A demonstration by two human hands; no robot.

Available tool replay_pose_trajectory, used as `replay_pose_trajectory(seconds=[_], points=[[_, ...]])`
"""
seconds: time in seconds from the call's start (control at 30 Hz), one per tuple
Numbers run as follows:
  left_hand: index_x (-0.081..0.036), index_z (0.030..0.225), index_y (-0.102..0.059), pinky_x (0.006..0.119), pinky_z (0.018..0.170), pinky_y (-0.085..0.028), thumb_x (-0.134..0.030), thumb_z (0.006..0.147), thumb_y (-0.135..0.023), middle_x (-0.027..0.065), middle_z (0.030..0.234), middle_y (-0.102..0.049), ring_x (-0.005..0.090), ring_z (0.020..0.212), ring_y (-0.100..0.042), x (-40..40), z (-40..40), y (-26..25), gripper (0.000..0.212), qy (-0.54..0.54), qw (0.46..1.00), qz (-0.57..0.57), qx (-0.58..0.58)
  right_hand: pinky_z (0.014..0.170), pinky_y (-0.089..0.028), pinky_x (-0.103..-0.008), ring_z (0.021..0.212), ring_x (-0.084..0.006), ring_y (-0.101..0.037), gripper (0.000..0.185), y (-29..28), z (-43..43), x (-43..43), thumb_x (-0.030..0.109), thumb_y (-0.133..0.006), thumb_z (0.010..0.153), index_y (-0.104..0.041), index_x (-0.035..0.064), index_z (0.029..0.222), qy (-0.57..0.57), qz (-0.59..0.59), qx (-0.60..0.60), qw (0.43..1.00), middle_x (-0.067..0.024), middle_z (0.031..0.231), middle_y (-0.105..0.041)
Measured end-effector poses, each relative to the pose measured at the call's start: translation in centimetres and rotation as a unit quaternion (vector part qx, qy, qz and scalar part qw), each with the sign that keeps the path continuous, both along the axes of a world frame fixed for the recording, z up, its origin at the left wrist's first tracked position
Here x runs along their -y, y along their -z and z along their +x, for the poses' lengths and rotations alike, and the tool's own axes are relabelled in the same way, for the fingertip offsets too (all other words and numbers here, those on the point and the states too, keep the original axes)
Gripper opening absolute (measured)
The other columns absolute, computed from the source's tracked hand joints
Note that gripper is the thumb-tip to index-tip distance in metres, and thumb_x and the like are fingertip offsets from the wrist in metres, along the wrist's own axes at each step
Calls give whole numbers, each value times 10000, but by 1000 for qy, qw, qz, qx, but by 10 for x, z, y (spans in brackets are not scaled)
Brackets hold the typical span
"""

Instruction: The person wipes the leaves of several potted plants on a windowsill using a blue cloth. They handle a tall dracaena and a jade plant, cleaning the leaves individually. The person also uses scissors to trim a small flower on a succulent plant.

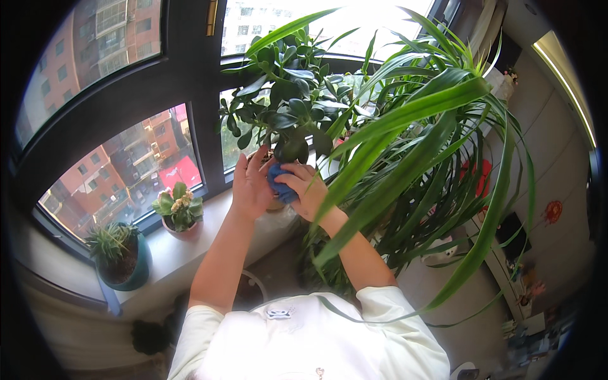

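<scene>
My right hand [306, 190] is closed on a crumpled blue cloth [282, 183], pressed near the rim of a plant pot [275, 204]. On the pot's left side rests my left hand [251, 185], its fingers spread and pointing up toward the soil; whether it bears on the pot or the cloth is partly hidden. A jade plant [294, 104] with thick dark green leaves rises from this pot, above both hands. The pot stands on the white windowsill [213, 237], mostly covered by my hands.
Long arching leaves of a spider-type plant [408, 133] hang over my right forearm. Left on the sill are a flowering succulent in a pink pot [183, 228] and a spiky plant in a teal pot [137, 270]. Dark window frames [199, 85] stand behind.
</scene>
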State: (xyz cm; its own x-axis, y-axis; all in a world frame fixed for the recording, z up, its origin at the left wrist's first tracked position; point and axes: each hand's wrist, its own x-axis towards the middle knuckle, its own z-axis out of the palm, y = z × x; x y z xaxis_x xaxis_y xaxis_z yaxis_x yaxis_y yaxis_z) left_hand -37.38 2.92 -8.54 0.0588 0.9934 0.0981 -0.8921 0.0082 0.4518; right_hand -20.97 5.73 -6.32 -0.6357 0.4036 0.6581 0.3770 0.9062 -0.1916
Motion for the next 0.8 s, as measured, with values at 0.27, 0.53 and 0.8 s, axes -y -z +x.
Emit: replay_pose_trajectory(seconds=[0.27,0.53,0.8], points=[[-142,1384,-419,392,962,-365,-586,955,-297,35,1209,-549,184,1087,-502,-15,-10,33,630,40,998,35,-14,950,-433,-450,1110,-370,-557,565,-24,0,20,-14,-686,615,-597,108,1159,65,80,-126,987,-150,1298,-553],[-142,1412,-392,399,968,-343,-603,946,-277,24,1265,-532,173,1108,-487,1,-9,14,665,15,997,23,-72,972,-422,-416,1082,-361,-533,541,3,-7,16,-27,-639,605,-627,120,1126,85,30,-58,994,-111,1285,-550],[-146,1355,-468,376,978,-386,-426,964,-425,50,1215,-578,206,1102,-529,25,-16,56,484,-27,994,-76,-79,951,-441,-396,1036,-345,-580,424,64,59,70,-5,-657,669,-626,55,1088,-10,-235,-113,965,-175,1193,-589]])
